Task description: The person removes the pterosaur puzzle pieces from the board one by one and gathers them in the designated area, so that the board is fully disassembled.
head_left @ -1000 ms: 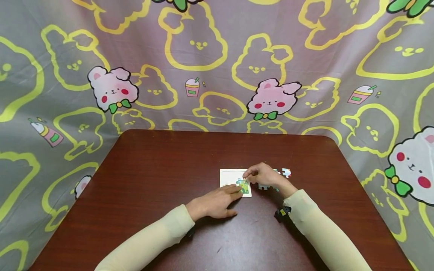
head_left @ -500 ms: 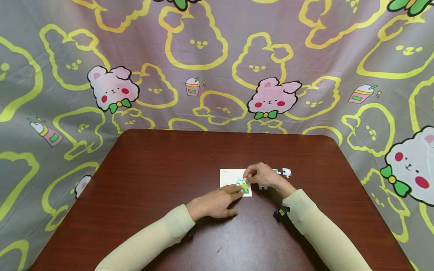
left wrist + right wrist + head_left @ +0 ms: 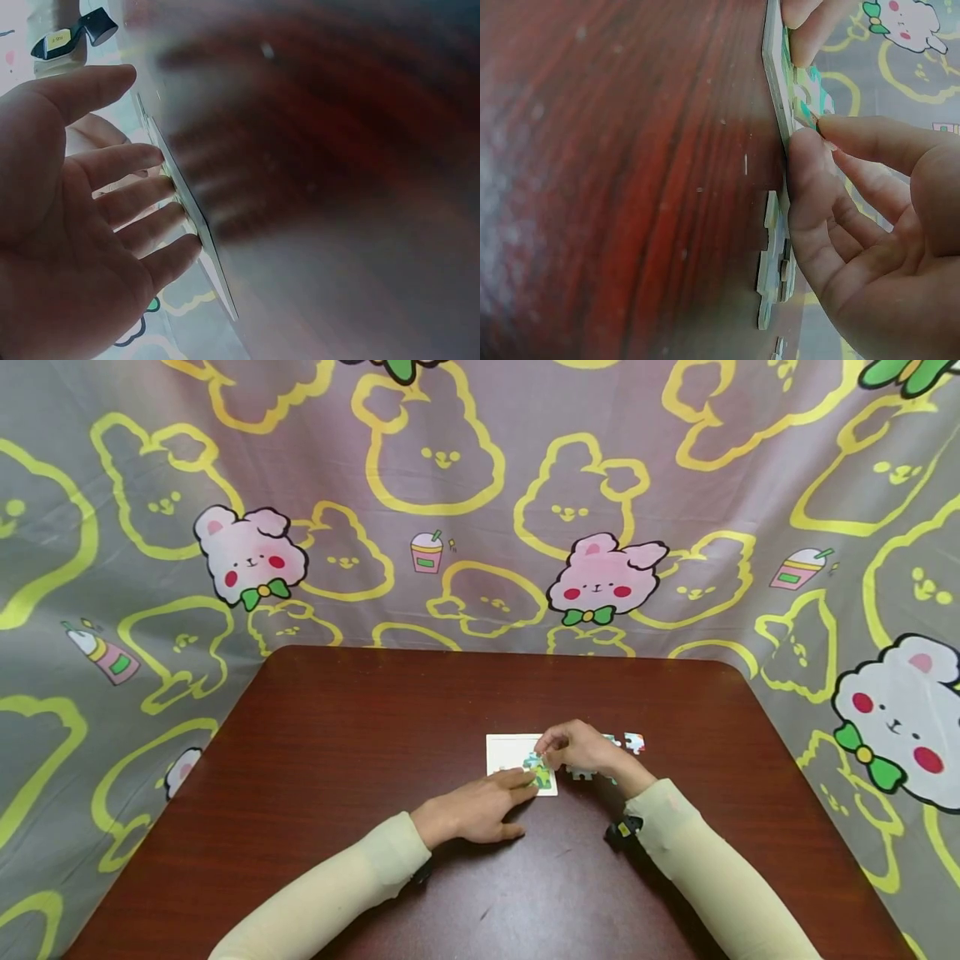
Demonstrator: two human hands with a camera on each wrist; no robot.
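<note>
A white puzzle board (image 3: 506, 747) lies on the table, with joined green and yellow jigsaw pieces (image 3: 542, 777) on its right part. My left hand (image 3: 480, 810) rests its straight fingertips on the board's near side; the left wrist view shows those fingers (image 3: 146, 195) along the board's edge. Over the board's right edge, my right hand (image 3: 581, 748) pinches a small puzzle piece (image 3: 821, 126) between thumb and index finger. That piece is mostly hidden by the fingertips and sits against the pieces on the board.
Loose puzzle pieces (image 3: 582, 774) lie right of the board, partly under my right hand. Another piece (image 3: 634, 742) is farther right. The brown table (image 3: 360, 718) ends at a patterned curtain (image 3: 465, 460) behind and at both sides.
My right fingertips have shifted only slightly at the board's right edge, still pinching the piece. The left hand has stayed in place.
</note>
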